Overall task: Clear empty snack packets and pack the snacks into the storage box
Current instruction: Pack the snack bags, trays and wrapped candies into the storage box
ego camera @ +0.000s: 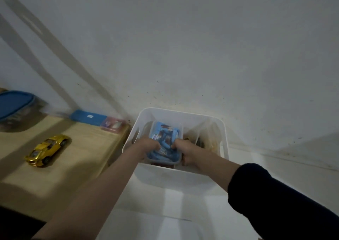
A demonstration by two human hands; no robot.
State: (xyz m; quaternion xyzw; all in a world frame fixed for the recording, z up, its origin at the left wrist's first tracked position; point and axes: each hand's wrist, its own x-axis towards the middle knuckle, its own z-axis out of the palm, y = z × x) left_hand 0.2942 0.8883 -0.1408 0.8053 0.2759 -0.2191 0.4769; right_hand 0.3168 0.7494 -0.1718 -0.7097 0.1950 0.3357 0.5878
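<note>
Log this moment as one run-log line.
stage: packing | left hand: gripping clear tub | right hand: gripping tub | tub: blue snack packets, inside white storage box

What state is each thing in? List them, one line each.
White storage box: open-topped, upright against the wall.
Clear tub: no lid, full of blue snack packets, inside the box.
Left hand: closed on the tub's left edge.
Right hand: closed on the tub's right edge.
Blue-lidded container: lid on.
Gold toy car: on its wheels on the wooden surface.
Flat blue case: closed.
</note>
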